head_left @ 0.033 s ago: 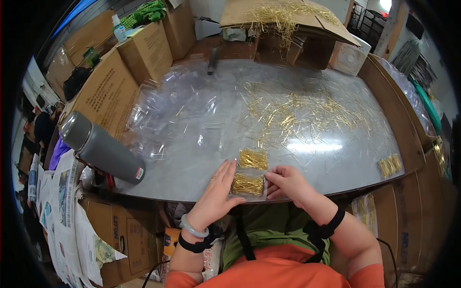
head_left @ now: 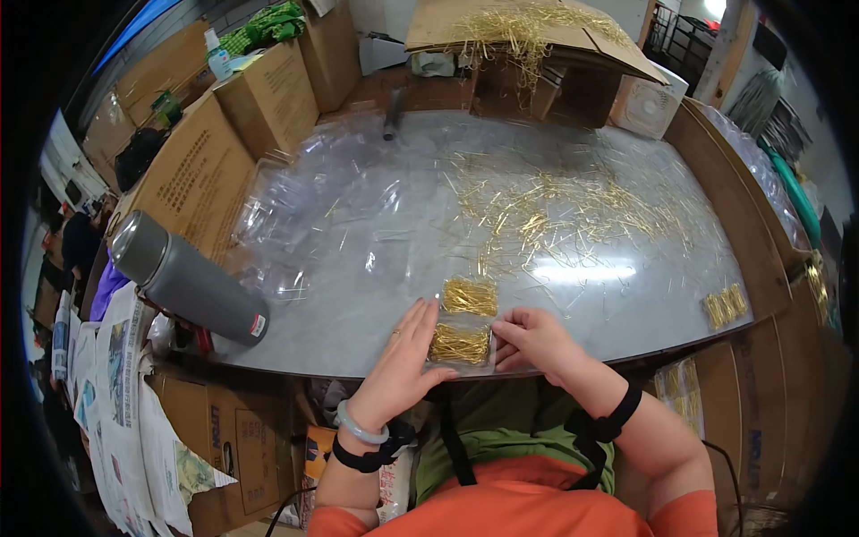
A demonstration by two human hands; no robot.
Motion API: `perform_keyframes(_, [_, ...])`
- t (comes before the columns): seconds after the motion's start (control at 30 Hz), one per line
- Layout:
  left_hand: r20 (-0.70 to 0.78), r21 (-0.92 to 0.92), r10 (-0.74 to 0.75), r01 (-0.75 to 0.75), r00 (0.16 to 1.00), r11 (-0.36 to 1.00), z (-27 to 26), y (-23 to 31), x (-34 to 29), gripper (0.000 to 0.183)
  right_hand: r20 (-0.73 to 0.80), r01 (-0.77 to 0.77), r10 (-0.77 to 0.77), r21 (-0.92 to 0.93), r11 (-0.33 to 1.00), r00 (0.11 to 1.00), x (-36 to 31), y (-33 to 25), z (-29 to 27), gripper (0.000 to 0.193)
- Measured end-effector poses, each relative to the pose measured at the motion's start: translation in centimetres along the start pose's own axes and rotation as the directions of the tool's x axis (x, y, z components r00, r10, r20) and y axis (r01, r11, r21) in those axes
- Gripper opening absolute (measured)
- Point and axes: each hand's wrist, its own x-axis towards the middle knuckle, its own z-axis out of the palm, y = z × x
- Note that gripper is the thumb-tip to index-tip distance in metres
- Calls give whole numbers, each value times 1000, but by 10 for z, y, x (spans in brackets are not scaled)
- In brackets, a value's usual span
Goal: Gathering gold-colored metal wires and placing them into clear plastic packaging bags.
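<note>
A clear plastic bag [head_left: 490,356] lies at the table's near edge, in front of my body. It seems to be one pack with two bundles of thin gold wire pieces, a far bundle [head_left: 470,296] and a near bundle [head_left: 460,344]. My left hand [head_left: 407,355] rests along the bag's left side, fingers stretched out and thumb toward its lower edge. With thumb and curled fingers, my right hand [head_left: 535,343] pinches the bag's right edge. Loose gold wire pieces [head_left: 573,210], some with hooked ends, are strewn over the table beyond.
Empty clear bags [head_left: 313,192] are piled at the left of the grey table [head_left: 358,309]. A grey thermos [head_left: 192,277] stands at the left edge. Another filled pack [head_left: 725,307] lies far right. A cardboard box [head_left: 537,89] topped with wires stands at the back.
</note>
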Motion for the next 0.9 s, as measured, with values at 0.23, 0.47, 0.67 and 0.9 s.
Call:
perform_keyframes(0.23, [-10,2,-46,46,999,999,6,2,3,94,73,4,-3,-23,1000,997,1,-4,-3,21])
perform_keyframes(0.47, [-48,-114,-2,-3,999,993,19,36,8,106,140,83,-108,171,982,984,-38,11,-34,17])
perform_keyframes(0.67, [125,-443,212,-137,969,886,63,93,33,115,80,154,-189,321,934,979,-114,50,-107,16])
perform_keyframes(0.9, [324,-650,527,-220,786,727,141,162,75,111,-194,315,-251,478,820,948,-239,122,-184,16])
